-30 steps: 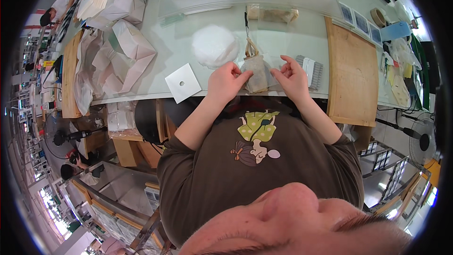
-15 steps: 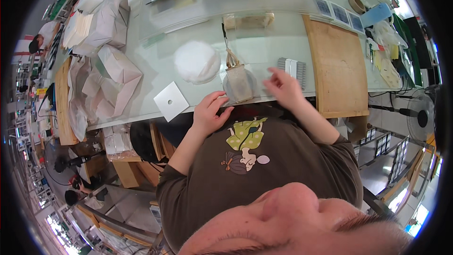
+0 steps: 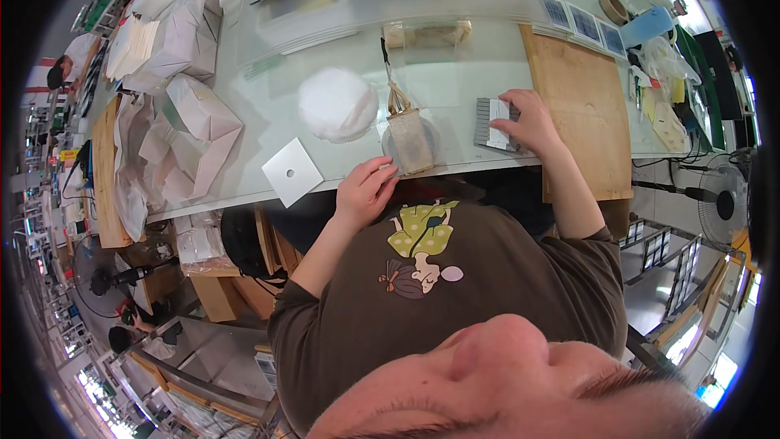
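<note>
My right hand [image 3: 533,123] is curved over a small stack of grey ribbed strips [image 3: 483,126] with a white band, thumb and fingers gripping its right part. My left hand [image 3: 366,191] rests at the table's front edge, fingers loosely bent with nothing visible in them. Its fingertips are close to a tan rectangular block with wires [image 3: 412,142]; whether they touch it I cannot tell. Under the block lies a round grey disc [image 3: 391,146], beneath clear sheet. Left of it sits a round white fluffy pad [image 3: 337,104]. A white square plate with a centre hole [image 3: 292,172] overhangs the table edge.
A wooden board [image 3: 581,114] lies on the right, with dark panels [image 3: 585,24] beyond it. Clear sheets [image 3: 382,0] and a tan bar [image 3: 426,34] lie at the back. White paper-wrapped stacks [image 3: 175,32] stand left. A fan [image 3: 719,199] is at far right.
My right hand has moved right, from beside the tan block onto the grey strips, and now covers their right part. My left hand has barely shifted.
</note>
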Action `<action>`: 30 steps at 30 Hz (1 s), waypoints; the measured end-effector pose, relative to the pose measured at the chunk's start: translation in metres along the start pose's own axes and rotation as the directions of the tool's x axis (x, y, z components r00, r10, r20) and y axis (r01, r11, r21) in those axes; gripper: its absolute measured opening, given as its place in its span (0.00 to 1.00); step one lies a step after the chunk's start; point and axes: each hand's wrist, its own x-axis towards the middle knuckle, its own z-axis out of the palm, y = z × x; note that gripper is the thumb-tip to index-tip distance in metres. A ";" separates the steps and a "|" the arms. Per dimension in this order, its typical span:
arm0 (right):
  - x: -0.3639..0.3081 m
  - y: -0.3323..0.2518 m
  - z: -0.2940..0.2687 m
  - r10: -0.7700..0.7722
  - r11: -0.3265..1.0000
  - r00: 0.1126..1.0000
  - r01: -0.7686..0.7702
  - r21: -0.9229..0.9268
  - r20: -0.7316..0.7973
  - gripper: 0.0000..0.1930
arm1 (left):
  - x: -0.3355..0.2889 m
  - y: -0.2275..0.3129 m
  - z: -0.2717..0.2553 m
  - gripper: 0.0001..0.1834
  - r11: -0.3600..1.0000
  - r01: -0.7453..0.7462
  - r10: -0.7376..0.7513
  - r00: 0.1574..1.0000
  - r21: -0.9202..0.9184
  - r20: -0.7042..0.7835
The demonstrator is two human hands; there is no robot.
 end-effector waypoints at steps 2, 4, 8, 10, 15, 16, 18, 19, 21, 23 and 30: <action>0.004 0.002 0.000 0.006 0.998 1.000 -0.004 0.063 -0.029 0.21 | 0.001 -0.001 0.000 0.13 1.000 -0.025 0.025 1.000 0.014 -0.014; 0.006 0.002 -0.003 0.076 0.987 0.997 -0.070 0.148 -0.032 0.18 | 0.003 -0.002 0.000 0.14 0.999 -0.045 0.045 0.999 0.029 -0.029; 0.011 -0.025 -0.024 0.150 0.841 0.983 -0.181 0.510 0.102 0.14 | 0.004 -0.002 0.000 0.13 1.000 -0.026 0.026 0.999 0.004 -0.027; 0.013 -0.047 -0.026 0.130 0.772 0.985 -0.173 0.612 0.114 0.12 | 0.005 0.000 -0.003 0.13 0.999 -0.034 0.034 0.999 -0.014 -0.036; 0.024 -0.096 0.002 -0.070 0.766 0.968 -0.102 0.635 0.240 0.12 | 0.001 -0.003 -0.005 0.13 0.998 -0.070 0.070 0.997 -0.004 -0.023; 0.026 -0.104 0.010 -0.102 0.759 0.944 -0.131 0.637 0.315 0.12 | 0.000 -0.004 -0.005 0.13 0.998 -0.069 0.068 0.997 -0.004 -0.022; 0.030 -0.117 0.025 -0.086 0.742 0.935 -0.170 0.649 0.343 0.12 | -0.001 -0.003 -0.005 0.12 0.997 -0.069 0.069 0.997 0.023 -0.019; 0.031 -0.119 0.031 -0.069 0.723 0.927 -0.208 0.658 0.369 0.11 | -0.001 -0.004 -0.005 0.12 0.998 -0.067 0.067 0.998 0.023 -0.019; 0.037 -0.119 0.039 -0.063 0.741 0.929 -0.201 0.640 0.365 0.11 | 0.000 -0.005 -0.004 0.12 0.995 -0.101 0.102 0.994 0.018 -0.037; 0.040 -0.120 0.042 -0.054 0.759 0.931 -0.196 0.621 0.360 0.11 | -0.001 -0.005 -0.005 0.12 0.996 -0.088 0.089 0.995 0.017 -0.033; 0.043 -0.117 0.052 -0.060 0.756 0.933 -0.190 0.626 0.356 0.11 | 0.001 -0.002 -0.005 0.12 0.997 -0.076 0.076 0.996 0.004 -0.046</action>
